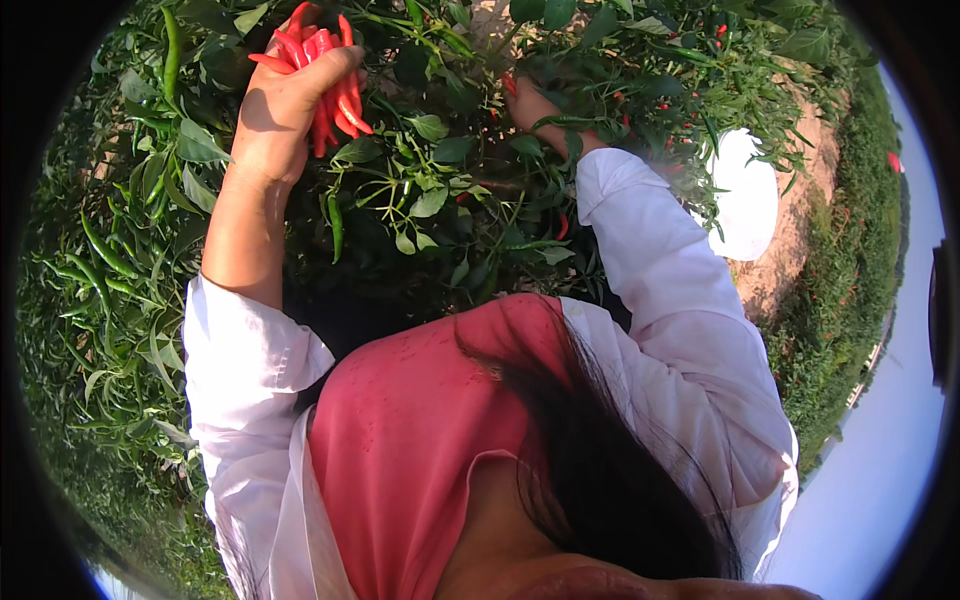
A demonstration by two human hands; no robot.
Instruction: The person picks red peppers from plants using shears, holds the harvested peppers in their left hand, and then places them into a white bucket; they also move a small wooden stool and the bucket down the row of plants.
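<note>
At the upper left, my left hand (292, 105) is closed around a bunch of red chili peppers (322, 75), their tips sticking out above and below the fingers. My right hand (534, 109) reaches in among the leaves of the pepper plants at the upper middle. A red chili pepper (509, 83) shows at its fingertips, but leaves and shadow hide part of the fingers. Between the two hands are leafy stems, and a green chili pepper (335, 227) hangs below my left hand. Another red pepper (562, 226) hangs below my right forearm.
A bright white bag or container (744, 199), partly behind foliage, stands right of my right sleeve on bare soil (821, 142). Green chili peppers (109, 251) hang on dense plants at the left. Another row of plants (840, 322) runs along the right.
</note>
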